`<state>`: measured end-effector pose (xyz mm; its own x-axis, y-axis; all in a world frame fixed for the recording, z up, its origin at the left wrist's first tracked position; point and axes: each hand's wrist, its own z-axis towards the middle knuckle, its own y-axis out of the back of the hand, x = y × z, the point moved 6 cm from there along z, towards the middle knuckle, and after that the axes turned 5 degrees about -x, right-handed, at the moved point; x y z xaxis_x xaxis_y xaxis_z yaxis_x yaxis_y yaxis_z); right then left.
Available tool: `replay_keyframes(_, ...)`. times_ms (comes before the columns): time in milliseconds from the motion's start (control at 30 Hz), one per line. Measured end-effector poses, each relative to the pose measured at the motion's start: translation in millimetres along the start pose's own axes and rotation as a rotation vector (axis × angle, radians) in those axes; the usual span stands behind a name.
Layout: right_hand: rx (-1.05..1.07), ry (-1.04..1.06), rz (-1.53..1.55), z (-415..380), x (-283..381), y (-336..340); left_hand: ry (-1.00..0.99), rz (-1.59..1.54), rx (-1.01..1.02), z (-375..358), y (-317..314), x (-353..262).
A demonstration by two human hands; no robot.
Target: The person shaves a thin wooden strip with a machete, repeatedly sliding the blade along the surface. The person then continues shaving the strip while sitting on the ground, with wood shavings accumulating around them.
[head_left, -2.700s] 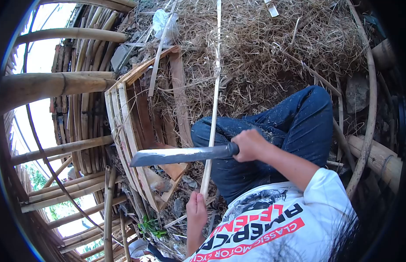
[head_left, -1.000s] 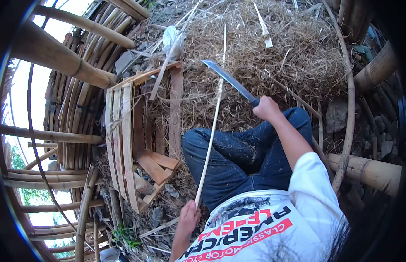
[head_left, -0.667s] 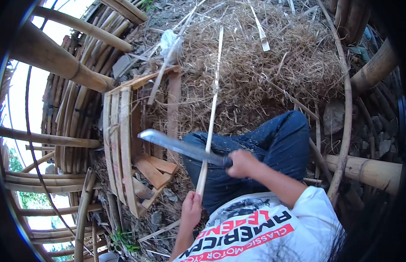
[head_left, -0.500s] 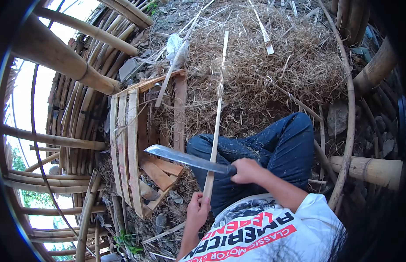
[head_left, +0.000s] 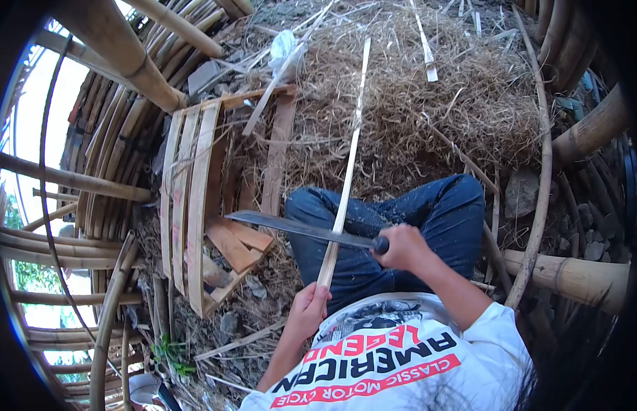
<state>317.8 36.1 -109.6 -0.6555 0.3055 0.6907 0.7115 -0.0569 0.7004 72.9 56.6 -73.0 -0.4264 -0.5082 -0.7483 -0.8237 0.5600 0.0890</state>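
Observation:
My left hand (head_left: 307,309) grips the near end of a long, pale bamboo strip (head_left: 352,161), low by my left hip. The strip runs forward over my crossed legs, its far end out above the shavings. In my right hand (head_left: 404,248) is the dark handle of a machete (head_left: 284,224). Its long blade points left and lies across the strip a little beyond my left hand, with the tip near a wooden crate (head_left: 207,144).
Curly bamboo shavings (head_left: 428,116) cover the ground ahead. A split strip (head_left: 426,48) lies on them, and a white plastic bag (head_left: 284,51) sits beyond the crate. Bamboo poles (head_left: 72,183) form a frame at left; a thick pole (head_left: 571,277) and a stone (head_left: 522,193) are at right.
My right hand has moved slightly forward and right with the machete, the blade still crossing the strip. My left hand keeps its hold. The camera view has shifted a little.

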Motion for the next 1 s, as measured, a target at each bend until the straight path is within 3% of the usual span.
replay_keyframes(100, -0.052, 0.011, -0.149, 14.2, -7.0, -2.7, -0.05, 0.042, -0.006, 0.6, 0.0, -2.9)
replay_keyframes(300, -0.115, -0.016, -0.103, 8.6, -2.8, -8.6, -0.036, 0.131, -0.054, 0.7, 2.8, -13.1)
replay_keyframes(633, -0.012, 0.09, -0.103, -6.9, 19.5, 1.7, -0.091, 0.267, -0.083, -12.2, -3.3, -27.3)
replay_keyframes(700, -0.048, -0.026, -0.117, 6.2, -6.0, 2.6, -0.101, 0.288, -0.092, -14.2, -1.8, -24.2)
replay_keyframes(900, -0.022, -0.008, -0.012, -15.8, 14.5, -8.0, -0.083, 0.273, -0.102, -13.5, -2.1, -29.2)
replay_keyframes(1000, -0.139, 0.099, -0.206, -0.7, 3.6, 0.1, -0.116, 0.34, -0.119, -17.8, -6.0, -32.6)
